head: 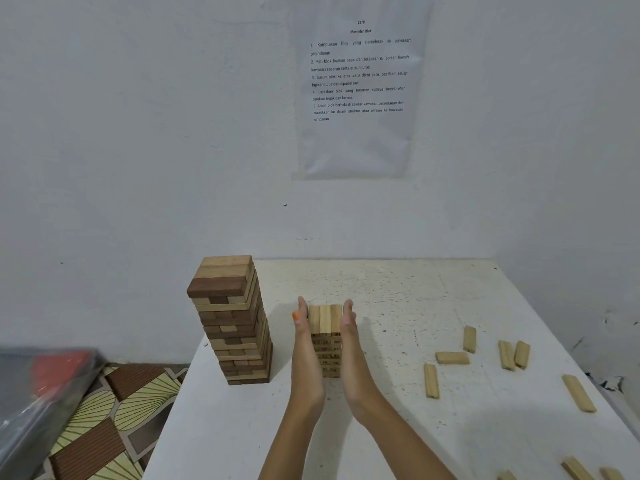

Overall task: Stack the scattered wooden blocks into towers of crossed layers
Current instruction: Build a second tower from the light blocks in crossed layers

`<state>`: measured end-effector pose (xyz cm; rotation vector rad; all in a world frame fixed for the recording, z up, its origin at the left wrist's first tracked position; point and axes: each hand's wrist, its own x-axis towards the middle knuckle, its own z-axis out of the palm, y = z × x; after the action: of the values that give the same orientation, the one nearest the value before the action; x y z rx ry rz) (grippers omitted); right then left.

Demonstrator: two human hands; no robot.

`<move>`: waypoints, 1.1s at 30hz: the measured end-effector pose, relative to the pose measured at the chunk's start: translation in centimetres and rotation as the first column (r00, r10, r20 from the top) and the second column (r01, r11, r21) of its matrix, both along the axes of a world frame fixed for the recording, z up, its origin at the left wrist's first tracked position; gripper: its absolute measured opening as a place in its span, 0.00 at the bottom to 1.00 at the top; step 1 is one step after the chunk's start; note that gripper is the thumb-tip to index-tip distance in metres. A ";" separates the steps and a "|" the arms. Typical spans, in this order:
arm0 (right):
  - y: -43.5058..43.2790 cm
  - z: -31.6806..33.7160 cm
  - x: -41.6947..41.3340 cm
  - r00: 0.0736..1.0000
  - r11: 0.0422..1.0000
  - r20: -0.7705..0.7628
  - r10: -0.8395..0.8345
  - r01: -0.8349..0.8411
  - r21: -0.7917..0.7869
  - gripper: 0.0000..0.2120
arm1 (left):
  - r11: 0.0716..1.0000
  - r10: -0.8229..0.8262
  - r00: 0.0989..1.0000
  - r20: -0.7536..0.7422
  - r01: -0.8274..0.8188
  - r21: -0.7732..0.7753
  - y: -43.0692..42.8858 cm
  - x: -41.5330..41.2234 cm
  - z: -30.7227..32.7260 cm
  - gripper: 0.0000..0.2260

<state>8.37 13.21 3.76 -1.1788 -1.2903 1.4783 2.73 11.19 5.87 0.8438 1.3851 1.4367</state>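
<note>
A short tower of pale wooden blocks stands mid-table, its top layer of three blocks pointing away from me. My left hand presses flat against its left side and my right hand presses flat against its right side, fingers straight. A taller tower of mixed dark and light blocks stands to the left near the table edge. Several loose pale blocks lie scattered on the right of the table.
The white speckled table meets a wall at the back with a printed sheet taped up. Its left edge drops to a patterned floor. A grey plastic-wrapped object sits low left. More blocks lie near the right edge.
</note>
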 end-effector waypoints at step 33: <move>-0.6 2.4 1.5 0.996 0.993 -0.087 -0.016 0.006 -0.119 0.23 | 0.998 0.042 0.999 -0.017 -0.041 0.057 -0.5 -0.2 0.6 0.25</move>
<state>9.85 12.61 6.17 -1.1809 -1.1481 1.5998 2.51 10.73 6.50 0.8707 1.3877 1.5097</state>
